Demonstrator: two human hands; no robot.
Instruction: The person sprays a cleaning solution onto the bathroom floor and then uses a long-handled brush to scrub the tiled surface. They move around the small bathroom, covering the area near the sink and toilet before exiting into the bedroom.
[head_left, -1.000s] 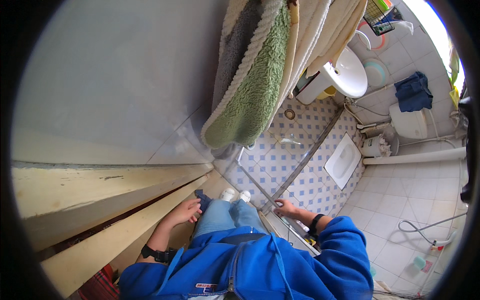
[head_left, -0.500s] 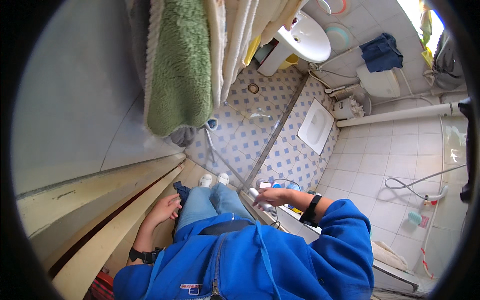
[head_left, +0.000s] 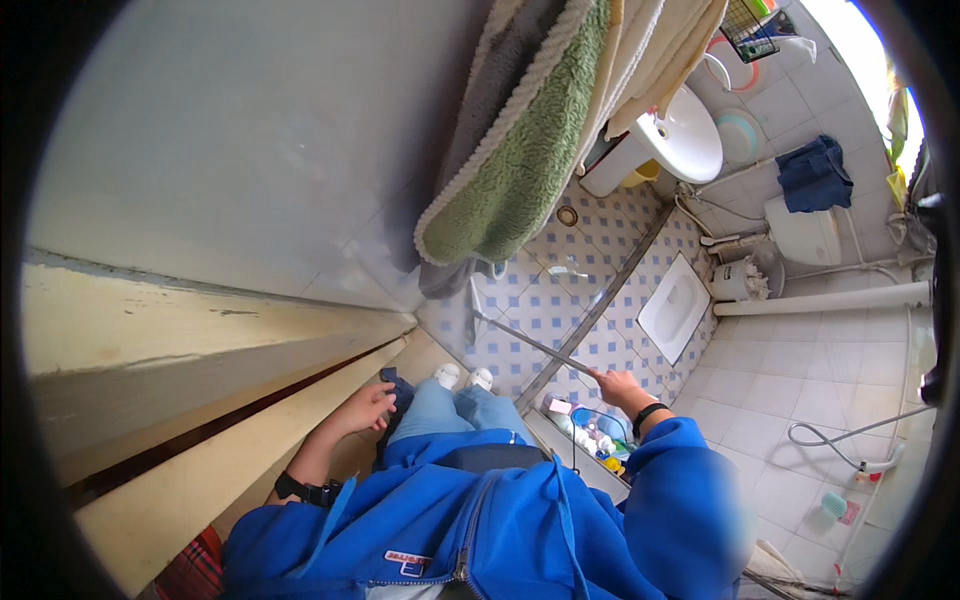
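Observation:
My right hand [head_left: 618,388] is closed round the near end of a long grey pole [head_left: 535,346]. This pole slants left across the tiled floor to a narrow white head [head_left: 476,298] below the hanging towels; I cannot make out the head's exact kind. My left hand [head_left: 368,408] hangs beside my left thigh with nothing in it, its fingers loosely bent and apart. Close to its fingertips is some dark blue cloth [head_left: 398,388]. Below my right hand, a shelf or ledge [head_left: 545,432] carries several bottles and a white cylinder [head_left: 565,424].
Green and grey towels [head_left: 525,205] hang ahead, in front of a white washbasin [head_left: 690,140]. A squat toilet [head_left: 675,308] is set in the floor, with a raised strip [head_left: 605,305] beside it. A cream door frame [head_left: 200,330] runs along my left; a shower hose [head_left: 830,433] hangs at right.
My right hand has let go of the white cylinder, reached forward and taken the pole's end. The pole has swung to the right. The whole view has shifted; my left hand stays empty.

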